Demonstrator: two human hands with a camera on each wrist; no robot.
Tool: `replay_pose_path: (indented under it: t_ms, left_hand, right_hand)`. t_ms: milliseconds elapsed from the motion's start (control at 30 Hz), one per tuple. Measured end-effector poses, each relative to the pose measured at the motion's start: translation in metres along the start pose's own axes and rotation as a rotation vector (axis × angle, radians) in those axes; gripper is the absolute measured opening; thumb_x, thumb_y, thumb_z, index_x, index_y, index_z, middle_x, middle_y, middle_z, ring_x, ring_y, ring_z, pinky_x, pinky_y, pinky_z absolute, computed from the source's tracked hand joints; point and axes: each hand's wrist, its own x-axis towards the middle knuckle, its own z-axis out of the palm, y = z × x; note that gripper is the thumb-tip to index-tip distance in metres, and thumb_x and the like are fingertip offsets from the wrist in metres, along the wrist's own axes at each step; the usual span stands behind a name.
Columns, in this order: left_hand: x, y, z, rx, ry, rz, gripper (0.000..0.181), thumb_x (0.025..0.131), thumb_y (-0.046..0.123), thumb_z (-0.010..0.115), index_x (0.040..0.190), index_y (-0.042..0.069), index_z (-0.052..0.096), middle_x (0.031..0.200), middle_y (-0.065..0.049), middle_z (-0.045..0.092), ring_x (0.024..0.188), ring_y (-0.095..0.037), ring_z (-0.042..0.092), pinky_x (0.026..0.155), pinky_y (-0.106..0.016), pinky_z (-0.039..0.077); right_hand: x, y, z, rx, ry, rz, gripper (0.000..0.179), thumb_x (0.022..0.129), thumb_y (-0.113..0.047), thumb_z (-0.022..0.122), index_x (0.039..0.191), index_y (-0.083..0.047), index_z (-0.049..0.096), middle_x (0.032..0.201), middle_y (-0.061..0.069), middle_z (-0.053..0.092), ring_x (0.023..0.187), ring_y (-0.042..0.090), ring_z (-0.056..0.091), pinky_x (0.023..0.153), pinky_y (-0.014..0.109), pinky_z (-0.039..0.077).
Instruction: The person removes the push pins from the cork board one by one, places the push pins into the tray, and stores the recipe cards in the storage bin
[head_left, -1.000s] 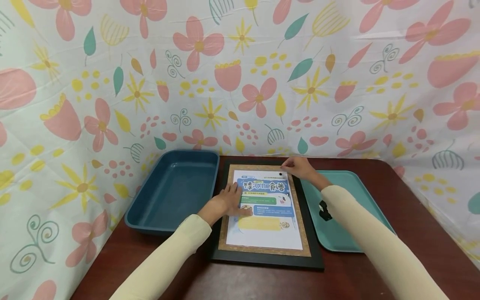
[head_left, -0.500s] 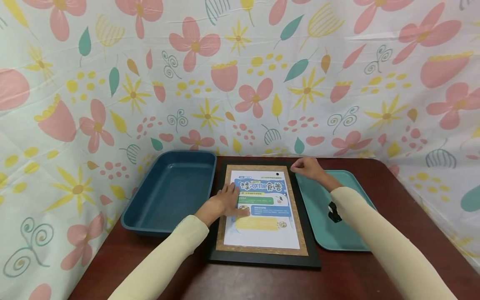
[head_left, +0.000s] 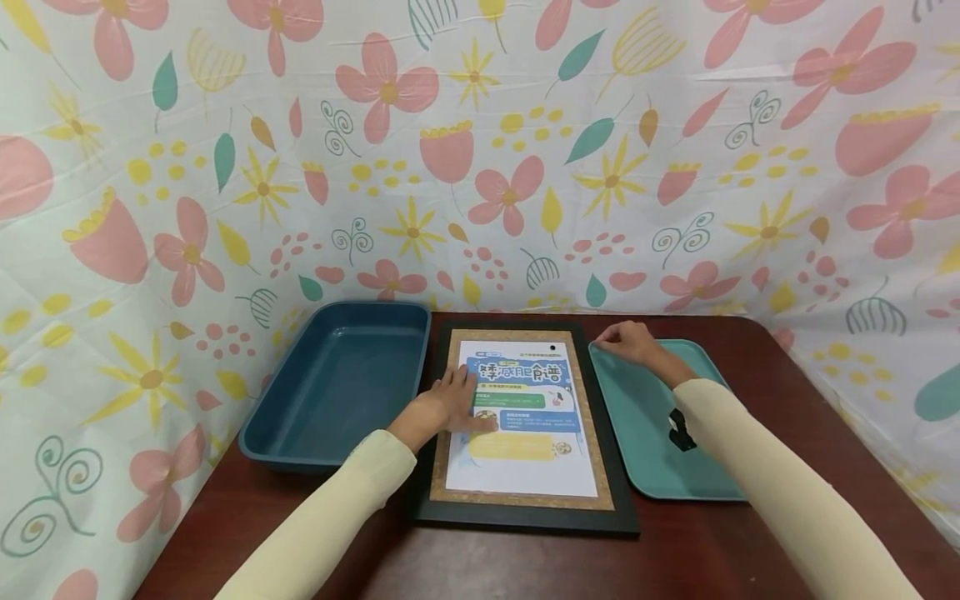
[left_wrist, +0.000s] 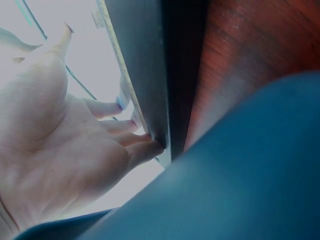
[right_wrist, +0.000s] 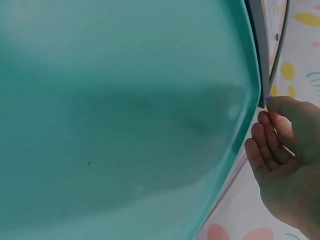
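A printed sheet [head_left: 517, 479] lies on a cork board [head_left: 525, 500] in a black frame [head_left: 626, 508]. My left hand [head_left: 453, 402] rests on the sheet's left part with fingers spread; in the left wrist view its fingertips [left_wrist: 152, 147] reach the frame's edge. A small black round pin [head_left: 552, 347] sits at the sheet's top right corner. My right hand [head_left: 630, 342] is beyond the frame's right edge, over the far left corner of the green tray [head_left: 648, 442]. Thumb and forefinger pinch a tiny purple object [right_wrist: 269, 96]; its shape is mostly hidden.
A deep blue bin [head_left: 337, 392] stands left of the board. A black clip-like item [head_left: 681, 432] appears at the right sleeve, over the tray. Behind the dark wood table [head_left: 540, 567] hangs a flowered cloth [head_left: 480, 167].
My right hand has moved from the sheet's top right corner rightward to the green tray's corner, leaving the black pin in view. The left hand stays on the sheet.
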Motion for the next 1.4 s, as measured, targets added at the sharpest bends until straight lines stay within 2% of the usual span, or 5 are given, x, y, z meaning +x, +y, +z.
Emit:
replay_pose_path:
  t_ms: [267, 467, 600, 933, 1400]
  left_hand:
    - [0.000, 0.000, -0.001, -0.020, 0.007, -0.003, 0.103, 0.084, 0.071, 0.051, 0.154, 0.005, 0.013, 0.159, -0.016, 0.006, 0.146, -0.036, 0.007, 0.113, -0.049, 0.021]
    - [-0.001, 0.000, 0.000, -0.010, 0.001, -0.004, 0.104, 0.084, 0.072, 0.049, 0.154, 0.006, 0.012, 0.160, -0.016, 0.005, 0.146, -0.035, 0.006, 0.114, -0.049, 0.021]
    - [-0.001, 0.000, 0.001, -0.005, 0.000, 0.000, 0.104, 0.084, 0.073, 0.048, 0.154, 0.006, 0.011, 0.160, -0.015, 0.005, 0.146, -0.035, 0.006, 0.114, -0.049, 0.021]
    - [0.000, -0.001, 0.002, -0.012, 0.000, 0.004, 0.105, 0.083, 0.074, 0.047, 0.154, 0.006, 0.011, 0.160, -0.015, 0.004, 0.146, -0.035, 0.005, 0.113, -0.049, 0.021]
    - [0.002, -0.002, 0.002, 0.002, -0.004, 0.001, 0.105, 0.083, 0.076, 0.046, 0.155, 0.007, 0.010, 0.160, -0.015, 0.003, 0.146, -0.035, 0.004, 0.114, -0.049, 0.021]
  right_hand:
    - [-0.002, 0.011, 0.003, 0.010, -0.051, 0.031, 0.015, 0.090, -0.013, 0.066, 0.093, 0.000, 0.075, 0.092, 0.013, 0.072, 0.076, 0.018, 0.061, 0.067, 0.033, 0.048]
    - [-0.009, 0.007, 0.005, 0.002, -0.057, 0.031, 0.015, 0.091, -0.013, 0.066, 0.092, 0.000, 0.074, 0.092, 0.014, 0.072, 0.079, 0.022, 0.064, 0.069, 0.039, 0.052]
    - [-0.011, 0.008, 0.008, -0.002, -0.057, 0.043, 0.016, 0.091, -0.014, 0.067, 0.092, -0.001, 0.074, 0.090, 0.012, 0.072, 0.077, 0.020, 0.063, 0.067, 0.036, 0.051]
    - [-0.012, 0.011, 0.014, 0.015, -0.027, 0.063, 0.015, 0.091, -0.013, 0.067, 0.093, 0.000, 0.074, 0.092, 0.015, 0.071, 0.077, 0.020, 0.061, 0.067, 0.036, 0.051]
    - [-0.012, 0.014, 0.019, 0.008, 0.017, 0.036, 0.014, 0.090, -0.011, 0.067, 0.095, 0.000, 0.073, 0.092, 0.014, 0.071, 0.083, 0.026, 0.064, 0.076, 0.045, 0.054]
